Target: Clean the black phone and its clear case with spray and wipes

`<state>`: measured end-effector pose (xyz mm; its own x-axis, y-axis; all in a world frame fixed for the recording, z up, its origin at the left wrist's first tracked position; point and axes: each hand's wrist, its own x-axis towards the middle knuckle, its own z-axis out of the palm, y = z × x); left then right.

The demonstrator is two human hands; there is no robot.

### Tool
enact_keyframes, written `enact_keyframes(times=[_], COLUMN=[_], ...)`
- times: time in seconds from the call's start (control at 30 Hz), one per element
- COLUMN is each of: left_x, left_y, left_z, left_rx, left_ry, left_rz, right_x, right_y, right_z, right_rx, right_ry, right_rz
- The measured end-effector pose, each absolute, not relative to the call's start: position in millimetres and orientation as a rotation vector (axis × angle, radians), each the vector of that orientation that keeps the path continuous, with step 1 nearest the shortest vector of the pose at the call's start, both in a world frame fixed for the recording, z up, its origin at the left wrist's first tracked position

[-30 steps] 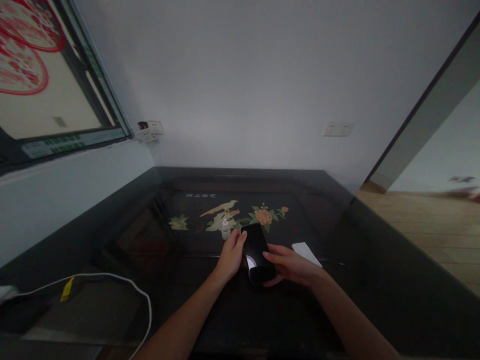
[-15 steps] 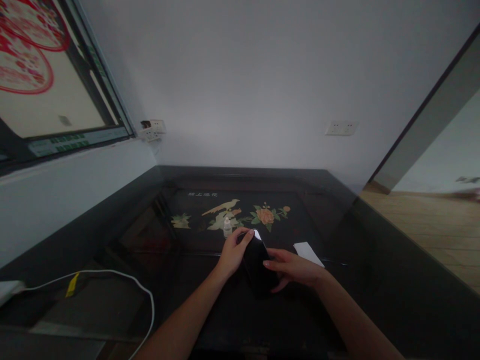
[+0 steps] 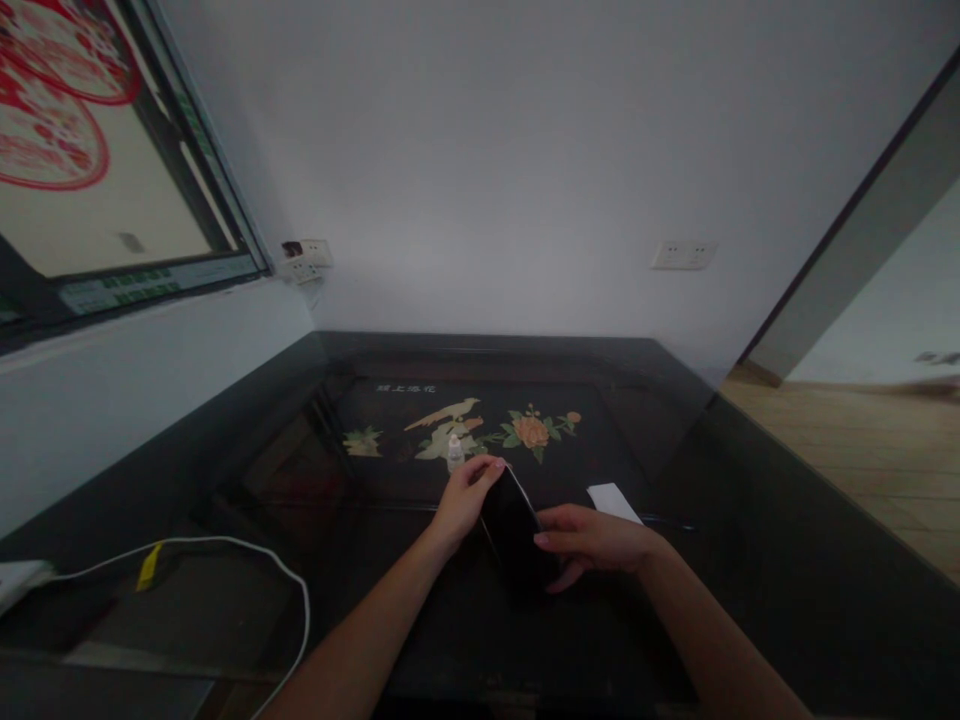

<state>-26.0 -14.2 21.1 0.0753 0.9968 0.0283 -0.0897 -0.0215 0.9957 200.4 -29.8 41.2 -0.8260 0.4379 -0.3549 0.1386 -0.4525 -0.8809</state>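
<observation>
A dark, flat smartphone (image 3: pixel 516 522) is held between my two hands above the black table. My left hand (image 3: pixel 465 498) grips its upper left corner, thumb at the top edge. Along the right edge, my right hand (image 3: pixel 589 542) is closed on it, with the thumb on the front and fingers below. The phone's lower end blends into the dark tabletop. Just beyond my left hand stands a small clear bottle with a white cap (image 3: pixel 454 450). A white card or folded paper (image 3: pixel 613 501) lies beyond my right hand, partly covered by it.
The glossy black table (image 3: pixel 247 480) bears an inlaid bird and flower picture (image 3: pixel 531 432). At the left, a white power strip (image 3: pixel 22 578) has a white cable (image 3: pixel 255 547) with a yellow tag (image 3: pixel 148 568). A wall (image 3: pixel 480 180) stands behind, a window at the left.
The phone has tilted slightly, and the bright reflection at its top edge has gone. My hands have shifted only a little and still hold it.
</observation>
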Motion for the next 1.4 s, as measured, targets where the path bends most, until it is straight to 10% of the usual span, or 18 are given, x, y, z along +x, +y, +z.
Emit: enact_keyframes(times=[1.4], left_x=[-23], left_y=[-21], left_z=[22], left_rx=[1.073], left_ry=[1.032], left_rz=[0.991], right_x=[198], right_y=[-23], right_z=[35], right_rx=[-0.909], right_ry=[-1.365], right_rz=[2.185])
